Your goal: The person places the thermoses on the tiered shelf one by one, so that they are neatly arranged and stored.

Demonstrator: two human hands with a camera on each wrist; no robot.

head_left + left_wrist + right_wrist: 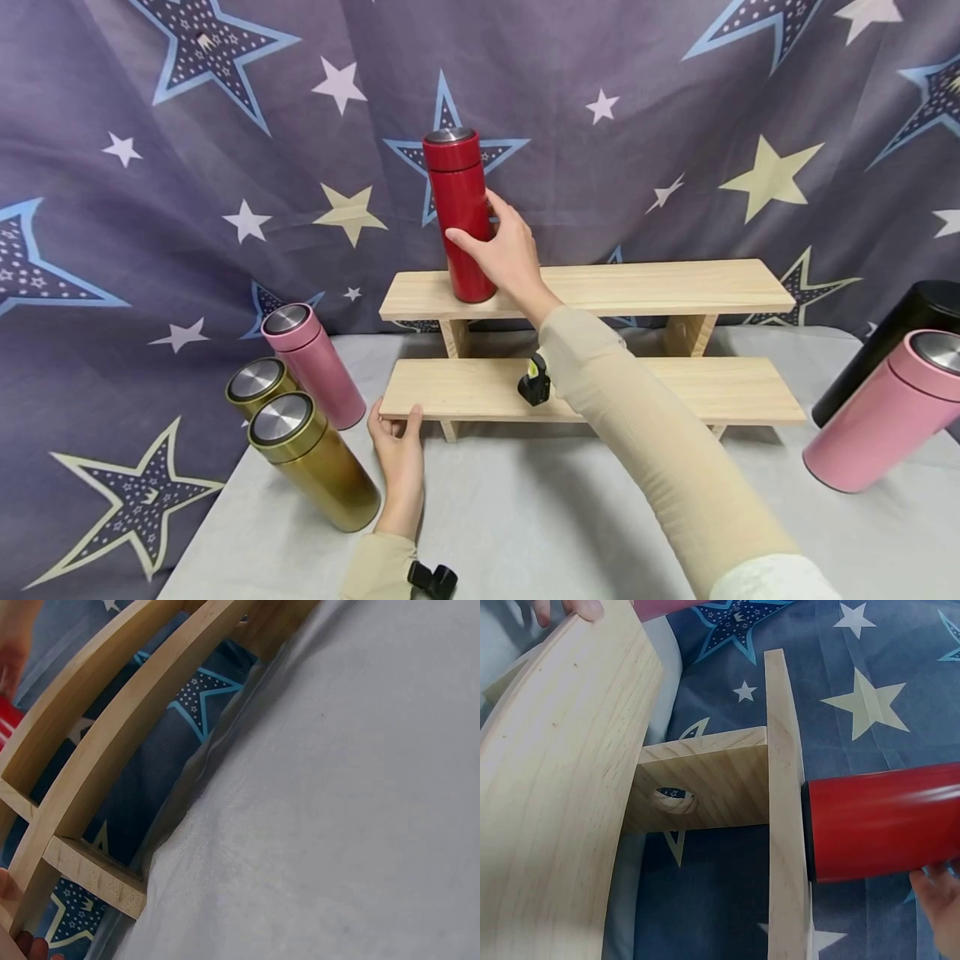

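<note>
A red thermos bottle (454, 187) with a steel-topped lid stands near the left end of the upper board (660, 287) of a two-tier wooden shelf. My right hand (513, 254) holds it from the right, thumb in front and fingers behind. In the right wrist view the bottle's black base (808, 832) meets the board. Lower down, my left hand (400, 471) grips the front left corner of the lower board (465, 387), with the thumb at its front edge. The left wrist view shows only part of that hand, at the lower left by the shelf's end.
Left of the shelf stand a pink thermos (318, 371) and two gold ones, the nearer gold thermos (318, 467) close to my left hand. At the right are a black thermos (877, 358) and another pink thermos (877, 425). A star-patterned curtain (570, 183) hangs behind the grey-covered table (525, 533).
</note>
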